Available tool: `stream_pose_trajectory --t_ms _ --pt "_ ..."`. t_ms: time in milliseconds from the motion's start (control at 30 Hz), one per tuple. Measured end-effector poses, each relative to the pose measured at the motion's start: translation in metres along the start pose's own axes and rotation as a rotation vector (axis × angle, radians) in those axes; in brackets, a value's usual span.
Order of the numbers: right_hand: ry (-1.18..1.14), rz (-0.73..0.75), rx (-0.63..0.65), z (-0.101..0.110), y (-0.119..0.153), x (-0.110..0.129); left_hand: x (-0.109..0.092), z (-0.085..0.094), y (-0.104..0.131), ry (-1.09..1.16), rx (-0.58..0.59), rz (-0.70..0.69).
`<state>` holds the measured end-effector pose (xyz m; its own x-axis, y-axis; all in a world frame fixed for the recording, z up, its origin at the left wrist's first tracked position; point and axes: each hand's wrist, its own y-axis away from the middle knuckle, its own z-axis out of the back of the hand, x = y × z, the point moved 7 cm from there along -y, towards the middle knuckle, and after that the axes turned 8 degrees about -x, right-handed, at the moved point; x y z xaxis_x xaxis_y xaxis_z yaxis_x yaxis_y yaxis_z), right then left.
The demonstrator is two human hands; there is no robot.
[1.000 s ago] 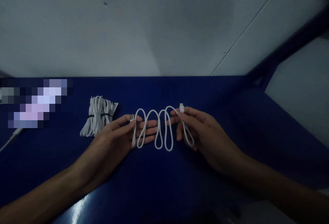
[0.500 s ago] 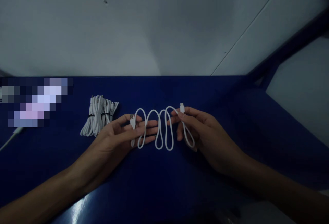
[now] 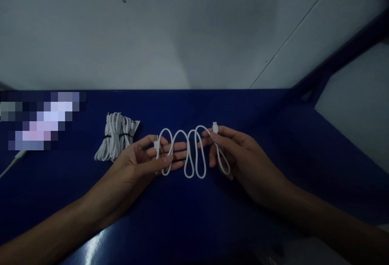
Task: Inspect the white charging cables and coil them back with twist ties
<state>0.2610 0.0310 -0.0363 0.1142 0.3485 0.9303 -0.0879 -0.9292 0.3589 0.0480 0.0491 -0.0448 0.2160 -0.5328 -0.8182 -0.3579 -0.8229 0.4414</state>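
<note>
Mid-frame I see L hand (image 3: 130, 165) thumb-pinning white cable (image 3: 181, 131), R hand (image 3: 240, 149) pinching its plug (image 3: 215, 129), prob. keeping loops (image 3: 200, 177) apart.

Two hands (image 3: 133, 161) (image 3: 240, 149), one held cable (image 3: 189, 150); two ties (image 3: 125, 135)

Blue table (image 3: 194, 208) with banded white cables (image 3: 114, 143) and a pixelated object (image 3: 45, 121)

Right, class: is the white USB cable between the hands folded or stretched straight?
Folded: the white USB cable rises and dips in loose, side-by-side bends between the left hand and right hand.
</note>
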Motion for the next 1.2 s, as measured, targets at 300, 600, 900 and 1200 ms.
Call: stream_pose_trajectory --t_ms 300,600,900,1200 --pt "-0.029 0.006 0.002 -0.0001 -0.0011 -0.0009 -0.001 0.0023 -0.0002 0.002 -0.069 0.003" --pt "-0.035 -0.002 0.002 -0.0021 -0.0004 0.0006 -0.0012 0.0008 0.0016 -0.009 -0.048 0.008" --pt "-0.028 -0.013 -0.005 0.0 0.0002 -0.0001 -0.0041 -0.003 0.0052 0.063 -0.062 0.048" --pt "-0.039 -0.009 -0.003 0.0008 -0.0006 -0.0022 -0.0038 -0.0052 0.0019 0.143 -0.063 0.045"
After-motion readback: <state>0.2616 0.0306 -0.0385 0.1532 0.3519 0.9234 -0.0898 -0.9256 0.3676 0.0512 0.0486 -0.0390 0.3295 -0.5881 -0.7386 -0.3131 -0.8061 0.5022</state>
